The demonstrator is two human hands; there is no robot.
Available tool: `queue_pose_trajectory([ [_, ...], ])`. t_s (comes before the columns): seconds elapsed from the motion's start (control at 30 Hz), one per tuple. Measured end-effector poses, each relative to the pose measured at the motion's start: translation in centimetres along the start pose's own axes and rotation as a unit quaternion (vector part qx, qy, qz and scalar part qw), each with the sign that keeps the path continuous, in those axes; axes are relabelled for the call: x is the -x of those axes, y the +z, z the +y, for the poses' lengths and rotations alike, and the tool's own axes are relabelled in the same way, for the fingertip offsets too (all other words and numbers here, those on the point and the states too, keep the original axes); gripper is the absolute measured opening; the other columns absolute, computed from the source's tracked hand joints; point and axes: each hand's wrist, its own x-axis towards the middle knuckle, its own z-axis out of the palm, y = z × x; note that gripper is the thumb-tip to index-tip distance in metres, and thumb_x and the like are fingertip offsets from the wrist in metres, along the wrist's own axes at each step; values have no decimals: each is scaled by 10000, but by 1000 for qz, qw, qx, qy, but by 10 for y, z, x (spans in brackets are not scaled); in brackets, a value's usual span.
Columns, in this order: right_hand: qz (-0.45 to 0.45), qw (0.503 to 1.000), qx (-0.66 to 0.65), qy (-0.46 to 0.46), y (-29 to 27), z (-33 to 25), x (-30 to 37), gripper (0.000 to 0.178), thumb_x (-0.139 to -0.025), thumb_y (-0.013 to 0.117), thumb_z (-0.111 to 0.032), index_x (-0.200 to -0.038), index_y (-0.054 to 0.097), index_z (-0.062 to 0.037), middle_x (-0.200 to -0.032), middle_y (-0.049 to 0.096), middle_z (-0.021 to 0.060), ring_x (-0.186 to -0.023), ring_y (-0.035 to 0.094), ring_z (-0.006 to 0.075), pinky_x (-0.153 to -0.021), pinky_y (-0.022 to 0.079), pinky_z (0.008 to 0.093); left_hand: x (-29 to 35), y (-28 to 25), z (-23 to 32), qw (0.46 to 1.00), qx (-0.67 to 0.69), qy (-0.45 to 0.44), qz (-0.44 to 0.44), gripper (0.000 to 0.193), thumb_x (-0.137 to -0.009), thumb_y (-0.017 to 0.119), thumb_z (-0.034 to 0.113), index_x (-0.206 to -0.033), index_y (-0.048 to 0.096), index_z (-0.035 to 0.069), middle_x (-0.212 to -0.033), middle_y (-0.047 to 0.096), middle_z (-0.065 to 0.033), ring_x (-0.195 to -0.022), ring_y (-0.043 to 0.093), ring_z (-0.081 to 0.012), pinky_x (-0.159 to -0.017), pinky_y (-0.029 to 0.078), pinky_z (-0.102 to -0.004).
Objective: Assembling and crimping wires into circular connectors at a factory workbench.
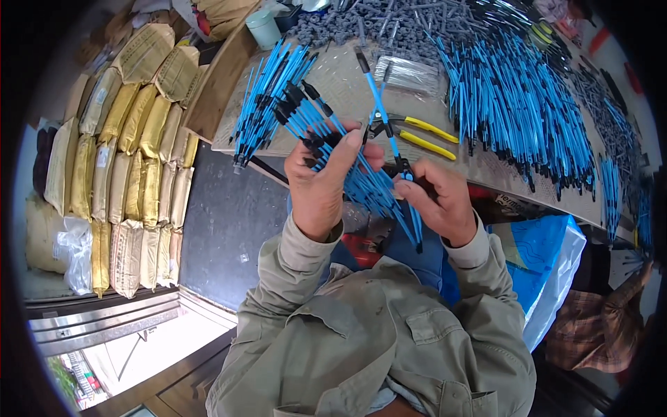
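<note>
My left hand (321,182) is closed around a fanned bundle of thin blue rods with black ends (368,186), which slants from upper left to lower right above my lap. My right hand (439,200) pinches a single blue rod (393,142) near a black fitting at its middle. This rod's upper part stretches over the table and crosses another blue piece there. Just beyond my hands, pliers with yellow handles (429,137) lie on the table; their jaws are partly behind the rods. What my left fingertips touch is partly hidden.
A large pile of blue rods (517,115) covers the table's right; a smaller bundle (267,97) lies left. Grey plastic parts (389,24) heap at the back near a clear-wrapped packet (411,75) and a pale green container (263,29). Stacked sacks (132,128) stand left; a person's plaid sleeve (622,299) shows right.
</note>
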Motion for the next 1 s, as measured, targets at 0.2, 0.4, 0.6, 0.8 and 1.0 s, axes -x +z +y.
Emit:
queue_pose_trajectory([
  [0.2,-39,999,13,-27,8,8,-1,144,-799,650,-101,-850,555,-6,-631,489,87,-513,454,174,-486,365,279,-2,-12,-4,996,1,12,-93,155,-835,610,48,-978,580,-3,-792,646,-133,-708,635,-191,-655,516,-298],
  [0.4,-26,999,-44,11,7,17,2,182,-809,648,-128,-935,562,-29,-763,530,75,-665,489,133,-595,413,265,11,-5,0,984,107,-68,-124,253,-833,587,61,-1071,522,7,-883,641,-187,-773,637,-235,-734,518,-352],
  [0.6,113,968,-215,-65,-13,-11,-19,282,-754,684,-152,-997,590,-45,-1059,565,159,-1051,478,237,-882,369,346,20,2,1,976,-25,-58,-209,194,-826,605,42,-1015,578,3,-912,648,-138,-805,622,-189,-764,499,-320],
  [0.8,115,968,93,-203,-22,-28,-14,217,-698,702,-119,-889,646,-33,-1180,554,159,-1164,450,328,-951,324,412,19,-5,-17,957,-148,-84,-234,136,-812,626,-9,-948,637,-4,-885,649,-35,-819,573,-81,-746,462,-247],
  [1.0,73,977,119,-160,-3,-26,-10,110,-728,678,-74,-817,643,-20,-1150,589,127,-1187,428,323,-987,295,421,18,-11,-35,946,-151,-3,-286,149,-809,632,-16,-956,637,1,-870,636,-11,-805,552,-69,-721,456,-237],
])
